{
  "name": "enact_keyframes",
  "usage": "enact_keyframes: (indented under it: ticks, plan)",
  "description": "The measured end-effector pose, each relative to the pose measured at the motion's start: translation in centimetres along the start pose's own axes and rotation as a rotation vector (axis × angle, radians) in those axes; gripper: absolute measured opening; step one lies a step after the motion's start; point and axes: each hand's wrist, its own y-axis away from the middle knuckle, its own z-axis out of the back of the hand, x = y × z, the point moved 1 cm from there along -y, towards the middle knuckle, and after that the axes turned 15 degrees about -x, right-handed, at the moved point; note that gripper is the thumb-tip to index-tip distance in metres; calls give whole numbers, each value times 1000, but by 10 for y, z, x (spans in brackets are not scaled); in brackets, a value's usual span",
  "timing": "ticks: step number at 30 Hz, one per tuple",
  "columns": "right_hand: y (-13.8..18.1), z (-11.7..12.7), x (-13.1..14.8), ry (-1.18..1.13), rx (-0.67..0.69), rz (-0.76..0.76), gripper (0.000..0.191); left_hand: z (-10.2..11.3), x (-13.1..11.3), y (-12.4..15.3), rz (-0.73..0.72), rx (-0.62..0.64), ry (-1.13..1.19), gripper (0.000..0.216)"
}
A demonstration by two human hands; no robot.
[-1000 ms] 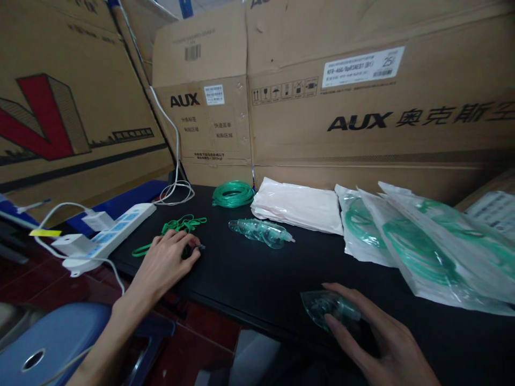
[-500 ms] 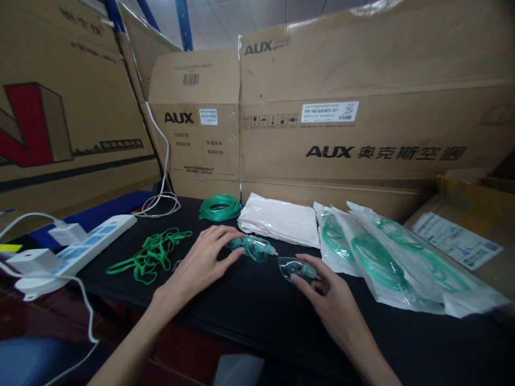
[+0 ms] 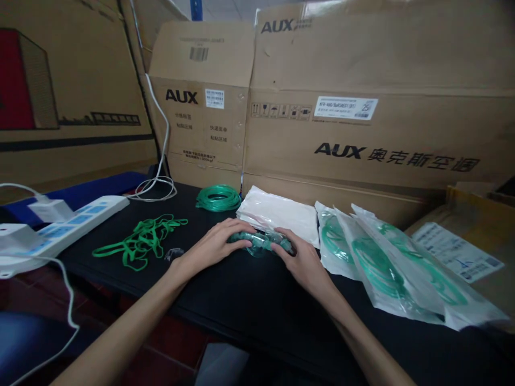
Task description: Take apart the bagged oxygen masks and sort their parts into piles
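Note:
Translucent green oxygen masks (image 3: 257, 242) lie close together at the middle of the black table. My left hand (image 3: 215, 242) is wrapped over the left end of these masks, thumb on the near side and fingers on the far side. From the right, my right hand (image 3: 301, 257) grips another clear mask (image 3: 284, 243) between thumb and fingers, against the others. Fingers hide parts of the masks, so how they fit together is unclear. Behind them lies a stack of white packets (image 3: 281, 212), and a coil of green tubing (image 3: 218, 198) is at the back.
Green elastic straps (image 3: 147, 241) are tangled to the left, with a small clear piece (image 3: 174, 254) beside them. A white power strip (image 3: 80, 222) with plugs sits at the left edge. Packets of green tubing (image 3: 376, 262) lie at the right. Cardboard boxes (image 3: 354, 69) stand behind the table.
My right hand has moved left and away from me, bringing its mask against those under my left hand. The camera view has shifted slightly.

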Motion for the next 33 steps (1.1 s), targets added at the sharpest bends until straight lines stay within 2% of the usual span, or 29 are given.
enact_keyframes:
  ticks: [13, 18, 23, 25, 29, 31, 33]
  plan:
    - [9, -5, -1, -1, 136, 230, 37, -4, 7, 1, 8, -17, 42, 28]
    - [12, -11, -2, 5, 94, 223, 43, -3, 5, 2, -6, -34, -16, 32]
    - [9, -12, 0, -31, 85, 224, 63, -2, 10, 4, -19, -48, -94, 41]
    - [8, -10, 3, -30, 68, 221, 65, -3, 13, 4, -24, -65, -125, 45]
    - [14, 6, 16, -1, -15, 203, 57, 2, 12, 5, -31, -160, -156, 47]
    - [21, 26, 23, 10, -54, 201, 50, 8, 8, 5, -58, -256, -158, 39]
    - [28, 58, 26, 58, -110, 206, 38, 14, 1, 5, -94, -358, -152, 30]
